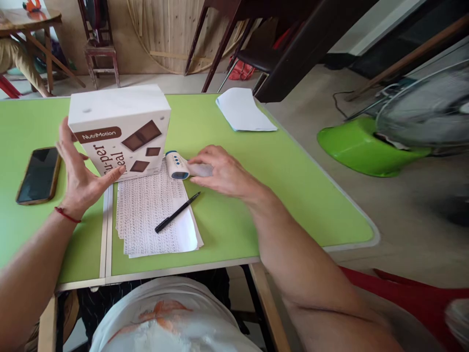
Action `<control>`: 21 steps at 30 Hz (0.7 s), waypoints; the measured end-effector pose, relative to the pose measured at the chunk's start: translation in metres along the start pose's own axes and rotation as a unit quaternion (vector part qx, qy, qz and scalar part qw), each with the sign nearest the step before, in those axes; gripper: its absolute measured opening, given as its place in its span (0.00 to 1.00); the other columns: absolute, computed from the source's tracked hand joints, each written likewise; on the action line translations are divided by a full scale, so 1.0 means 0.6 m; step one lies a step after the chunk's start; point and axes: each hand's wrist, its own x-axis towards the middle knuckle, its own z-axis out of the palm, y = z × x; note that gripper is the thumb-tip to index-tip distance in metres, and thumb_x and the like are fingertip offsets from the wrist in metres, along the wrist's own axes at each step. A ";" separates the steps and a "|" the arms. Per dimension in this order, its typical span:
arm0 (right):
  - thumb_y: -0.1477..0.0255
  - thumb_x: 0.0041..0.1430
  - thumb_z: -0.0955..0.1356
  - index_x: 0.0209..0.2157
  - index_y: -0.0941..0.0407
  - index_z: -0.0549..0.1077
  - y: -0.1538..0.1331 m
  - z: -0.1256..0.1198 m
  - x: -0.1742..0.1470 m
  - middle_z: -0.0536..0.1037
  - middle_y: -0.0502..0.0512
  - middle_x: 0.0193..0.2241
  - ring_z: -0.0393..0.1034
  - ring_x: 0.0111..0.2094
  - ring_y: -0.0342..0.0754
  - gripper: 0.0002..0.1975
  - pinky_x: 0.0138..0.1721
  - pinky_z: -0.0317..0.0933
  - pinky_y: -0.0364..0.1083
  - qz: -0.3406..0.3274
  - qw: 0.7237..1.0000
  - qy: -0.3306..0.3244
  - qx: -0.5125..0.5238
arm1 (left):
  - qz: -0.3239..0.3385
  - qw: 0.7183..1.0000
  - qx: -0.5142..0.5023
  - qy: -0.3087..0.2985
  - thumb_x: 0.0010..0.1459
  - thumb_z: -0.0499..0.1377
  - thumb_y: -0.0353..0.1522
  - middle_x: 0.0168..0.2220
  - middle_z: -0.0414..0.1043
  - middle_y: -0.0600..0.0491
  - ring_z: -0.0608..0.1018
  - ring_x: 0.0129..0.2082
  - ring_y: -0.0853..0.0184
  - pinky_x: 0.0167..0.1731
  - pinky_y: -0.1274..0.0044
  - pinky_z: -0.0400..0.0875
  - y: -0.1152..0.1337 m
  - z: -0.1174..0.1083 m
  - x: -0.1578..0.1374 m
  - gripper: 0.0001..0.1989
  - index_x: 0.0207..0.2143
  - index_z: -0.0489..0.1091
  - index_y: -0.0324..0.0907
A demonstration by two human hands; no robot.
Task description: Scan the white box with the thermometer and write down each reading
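My left hand (pixel 82 171) grips the left side of a white NutriMotion box (pixel 142 161), thumb across its printed front and fingers behind the edge. The box stands upright on the table, over the top of the written sheets (pixel 146 210). To its right, my right hand (pixel 223 173) closes its fingers around the pale handle of a white infrared thermometer (pixel 177 165) with blue buttons and a small display. The thermometer lies low at the upper right of the paper stack. A black pen (pixel 178 211) rests slantwise on the sheets.
A phone (pixel 39 175) lies on the green table (pixel 293 205) left of my left hand. More blank paper (pixel 246 110) is at the back right. Beyond the table stand a fan (pixel 425 107), a green stool (pixel 370 146) and a wooden chair (pixel 101 51). Another person's leg (pixel 25 61) shows far left.
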 end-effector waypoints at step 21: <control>0.75 0.43 0.68 0.22 0.53 0.65 -0.062 -0.028 -0.027 0.67 0.45 0.17 0.57 0.18 0.39 0.06 0.19 0.50 0.42 0.014 0.950 0.121 0.289 | 0.101 0.853 0.172 -0.482 0.55 0.56 0.56 0.69 0.36 0.39 0.40 0.68 0.41 0.61 0.47 0.36 0.097 0.063 -0.054 0.47 0.67 0.47 0.39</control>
